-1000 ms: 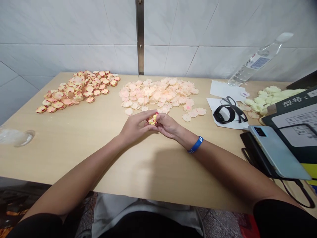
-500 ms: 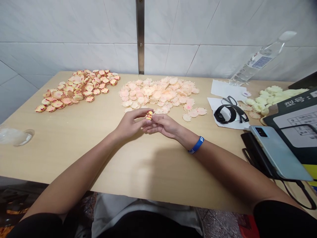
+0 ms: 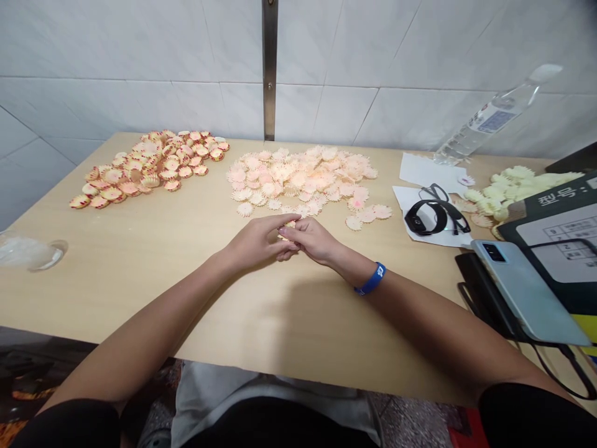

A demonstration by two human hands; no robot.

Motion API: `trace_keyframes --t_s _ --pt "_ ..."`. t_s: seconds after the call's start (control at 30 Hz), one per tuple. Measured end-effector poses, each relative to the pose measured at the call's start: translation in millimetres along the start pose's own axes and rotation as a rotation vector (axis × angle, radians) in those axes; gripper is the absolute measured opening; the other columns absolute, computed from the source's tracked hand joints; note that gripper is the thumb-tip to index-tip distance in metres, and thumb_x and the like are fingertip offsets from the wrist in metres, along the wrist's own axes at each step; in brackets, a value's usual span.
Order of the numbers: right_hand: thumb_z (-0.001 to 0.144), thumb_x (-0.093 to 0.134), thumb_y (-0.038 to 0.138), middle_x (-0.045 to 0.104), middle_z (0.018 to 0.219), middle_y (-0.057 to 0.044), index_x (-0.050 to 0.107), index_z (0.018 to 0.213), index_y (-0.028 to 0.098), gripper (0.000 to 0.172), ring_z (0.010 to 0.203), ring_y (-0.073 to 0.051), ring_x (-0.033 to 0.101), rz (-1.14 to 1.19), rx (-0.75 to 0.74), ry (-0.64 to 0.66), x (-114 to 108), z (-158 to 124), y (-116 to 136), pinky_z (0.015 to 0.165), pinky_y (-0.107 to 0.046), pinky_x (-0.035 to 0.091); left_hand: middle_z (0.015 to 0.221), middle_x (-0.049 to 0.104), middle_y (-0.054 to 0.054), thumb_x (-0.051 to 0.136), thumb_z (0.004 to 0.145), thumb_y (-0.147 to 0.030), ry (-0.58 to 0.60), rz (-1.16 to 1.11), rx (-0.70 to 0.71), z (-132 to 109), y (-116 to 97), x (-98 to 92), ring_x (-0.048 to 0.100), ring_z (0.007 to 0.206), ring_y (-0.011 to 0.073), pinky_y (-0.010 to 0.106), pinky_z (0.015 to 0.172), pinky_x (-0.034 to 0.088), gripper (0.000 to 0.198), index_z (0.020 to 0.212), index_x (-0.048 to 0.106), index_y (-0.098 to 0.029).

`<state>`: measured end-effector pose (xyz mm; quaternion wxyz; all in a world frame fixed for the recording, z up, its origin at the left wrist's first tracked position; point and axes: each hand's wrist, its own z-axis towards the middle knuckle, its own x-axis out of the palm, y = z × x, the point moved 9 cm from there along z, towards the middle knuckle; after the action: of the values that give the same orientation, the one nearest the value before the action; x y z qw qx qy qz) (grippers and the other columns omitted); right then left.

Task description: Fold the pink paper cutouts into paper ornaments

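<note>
My left hand [image 3: 252,244] and my right hand [image 3: 318,240] meet above the middle of the table, fingers closed around a small yellow-and-red scalloped flower piece [image 3: 290,224]. The right thumb lies across it, so only slivers show. Just beyond the hands spreads a pile of pale pink scalloped flower pieces [image 3: 303,174]. To the left lies a heap of cream flower pieces with red edges [image 3: 153,163], several of them stacked.
Right side: a leaning water bottle [image 3: 489,118], white paper [image 3: 431,167], a black wristband [image 3: 425,216], glasses [image 3: 436,191], pale yellow-green pieces [image 3: 510,186], a light blue phone [image 3: 527,292] with a cable, and a dark box [image 3: 559,211]. A clear cup [image 3: 49,254] lies at the left edge.
The right thumb has come over the flower piece and now covers most of it. Both hands have drawn closer together and shifted slightly right and nearer to me.
</note>
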<state>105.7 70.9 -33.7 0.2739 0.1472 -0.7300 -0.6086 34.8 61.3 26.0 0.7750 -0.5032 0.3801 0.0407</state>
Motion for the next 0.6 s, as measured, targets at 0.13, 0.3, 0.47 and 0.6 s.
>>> trace_keyframes --t_s 0.13,0.3,0.47,0.6 --pt "0.068 0.076 0.059 0.071 0.066 -0.006 0.072 0.074 0.012 0.048 0.064 -0.016 0.067 0.046 -0.005 0.087 4.7 -0.4 -2.1 0.061 -0.027 0.054 0.124 0.067 0.009 0.070 0.077 -0.034 0.094 -0.044 0.016 -0.4 1.6 8.9 0.066 0.106 0.0242 0.033 0.087 0.053 0.064 0.137 0.053 -0.022" --pt "0.071 0.077 0.055 0.074 0.098 -0.009 0.072 0.093 0.017 0.044 0.089 -0.018 0.068 0.245 0.017 0.125 4.5 -1.2 -0.7 0.083 -0.034 0.056 0.119 0.069 0.010 0.065 0.082 -0.037 -0.075 0.053 0.026 -0.3 2.7 -7.6 0.066 0.101 0.0230 0.031 0.084 0.053 0.046 0.125 0.064 -0.019" --pt "0.067 0.078 0.057 0.073 0.094 -0.008 0.071 0.093 0.017 0.048 0.083 -0.017 0.069 0.282 0.019 0.055 -4.2 2.1 -1.9 0.079 -0.033 0.058 0.107 0.074 0.007 0.059 0.087 -0.036 -0.243 0.127 -0.044 -4.1 11.3 -25.3 0.069 0.096 0.0224 0.031 0.085 0.053 0.033 0.114 0.071 -0.020" --pt "0.059 0.083 0.058 0.069 0.071 -0.003 0.071 0.081 0.014 0.050 0.064 -0.013 0.064 0.235 0.008 -0.006 -8.0 4.2 -4.4 0.066 -0.027 0.055 0.123 0.068 0.008 0.064 0.084 -0.039 -0.162 0.196 -0.009 -1.3 5.2 -17.7 0.064 0.112 0.0261 0.037 0.096 0.050 0.045 0.126 0.064 -0.023"
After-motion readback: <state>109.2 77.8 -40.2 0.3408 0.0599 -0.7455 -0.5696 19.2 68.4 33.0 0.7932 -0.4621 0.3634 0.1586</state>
